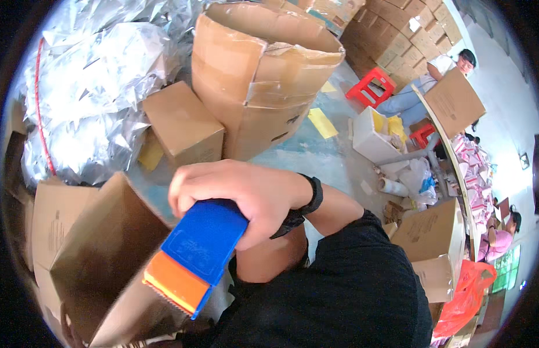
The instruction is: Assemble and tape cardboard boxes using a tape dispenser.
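Note:
My right hand (240, 191), with a black band at the wrist, is closed round a blue and orange packing tape dispenser (202, 246). The dispenser's toothed edge points down and to the left. Just beyond it, at lower left, stands an open cardboard box (107, 255) with a raised flap, its inside in shadow. The dispenser hangs over the right side of this box; whether they touch, I cannot tell. A patch of bare skin shows under my right wrist, but my left hand cannot be made out.
A tall open carton (246, 87) and a small closed box (185, 124) stand ahead. Silvery wrapped bundles (101, 87) fill the upper left. To the right are a white bin (374, 139), a red stool (371, 87), a box (429, 238) and people at a long table.

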### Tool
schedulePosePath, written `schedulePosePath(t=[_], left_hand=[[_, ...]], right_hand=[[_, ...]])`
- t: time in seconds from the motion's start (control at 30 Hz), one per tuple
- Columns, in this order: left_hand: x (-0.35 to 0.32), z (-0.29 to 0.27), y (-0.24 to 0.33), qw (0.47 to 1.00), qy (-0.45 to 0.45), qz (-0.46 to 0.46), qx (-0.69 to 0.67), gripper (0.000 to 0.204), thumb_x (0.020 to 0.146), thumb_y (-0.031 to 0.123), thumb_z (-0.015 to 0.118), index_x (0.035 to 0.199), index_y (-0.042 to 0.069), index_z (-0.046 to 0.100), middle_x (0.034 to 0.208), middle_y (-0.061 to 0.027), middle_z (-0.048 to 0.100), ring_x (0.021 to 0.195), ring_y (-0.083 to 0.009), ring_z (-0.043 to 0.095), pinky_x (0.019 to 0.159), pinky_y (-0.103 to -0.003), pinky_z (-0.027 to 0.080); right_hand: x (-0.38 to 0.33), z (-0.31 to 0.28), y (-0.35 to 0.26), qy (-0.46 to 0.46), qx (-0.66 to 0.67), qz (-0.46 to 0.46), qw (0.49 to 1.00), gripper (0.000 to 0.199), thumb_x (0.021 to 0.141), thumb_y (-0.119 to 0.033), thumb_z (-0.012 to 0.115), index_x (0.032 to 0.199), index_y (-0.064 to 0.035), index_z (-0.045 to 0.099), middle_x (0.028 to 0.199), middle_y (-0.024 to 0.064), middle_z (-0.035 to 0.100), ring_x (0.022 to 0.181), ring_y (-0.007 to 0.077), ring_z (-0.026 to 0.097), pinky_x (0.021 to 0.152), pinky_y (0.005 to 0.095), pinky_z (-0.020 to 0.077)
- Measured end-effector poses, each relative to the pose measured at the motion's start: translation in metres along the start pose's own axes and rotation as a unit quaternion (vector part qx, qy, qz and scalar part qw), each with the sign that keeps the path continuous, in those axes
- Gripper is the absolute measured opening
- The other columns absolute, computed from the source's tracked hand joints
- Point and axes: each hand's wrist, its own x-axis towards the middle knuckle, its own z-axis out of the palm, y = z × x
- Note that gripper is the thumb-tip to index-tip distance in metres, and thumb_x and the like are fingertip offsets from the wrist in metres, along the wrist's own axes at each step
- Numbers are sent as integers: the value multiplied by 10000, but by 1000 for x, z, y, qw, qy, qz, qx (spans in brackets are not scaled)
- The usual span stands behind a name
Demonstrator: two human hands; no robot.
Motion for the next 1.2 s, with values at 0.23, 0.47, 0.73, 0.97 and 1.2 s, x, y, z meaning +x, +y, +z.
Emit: schedulePosePath(t=[0.23,0.47,0.73,0.97,1.2], left_hand=[[20,65,58,911,149,323,-208,349,878,76,534,1188,-31,654,1212,-165,569,1167,-311,569,1067,-381,425],[28,60,62,892,178,414,-39,156,557,-35,528,659,65,590,847,-71,664,1025,-327,604,964,-437,423],[16,52,57,892,87,427,-121,117,591,-37,541,610,61,603,792,-30,669,963,-279,596,891,-389,432],[8,54,30,937,15,346,-44,173,560,-59,584,591,83,678,740,-17,632,912,-262,537,757,-341,475],[-3,56,61,915,-90,394,4,104,567,60,699,610,101,614,735,18,550,947,-290,455,844,-398,400]], right_hand=[[50,73,31,-108,-27,-60,992,522,728,-254,843,1100,-40,546,1306,241,546,1202,425,543,1019,513,437],[46,71,9,-323,58,137,935,408,740,-246,800,1007,-73,547,864,155,650,829,412,672,679,489,517],[43,52,7,-334,68,102,935,515,761,-291,807,1143,-36,574,1021,171,701,929,401,696,782,442,558],[37,-9,46,81,205,313,924,544,710,-279,825,1138,-5,631,1065,85,686,975,167,674,840,291,535],[-7,26,151,-271,363,452,769,748,614,-66,662,1350,36,576,1207,108,697,1081,216,669,983,346,523]])
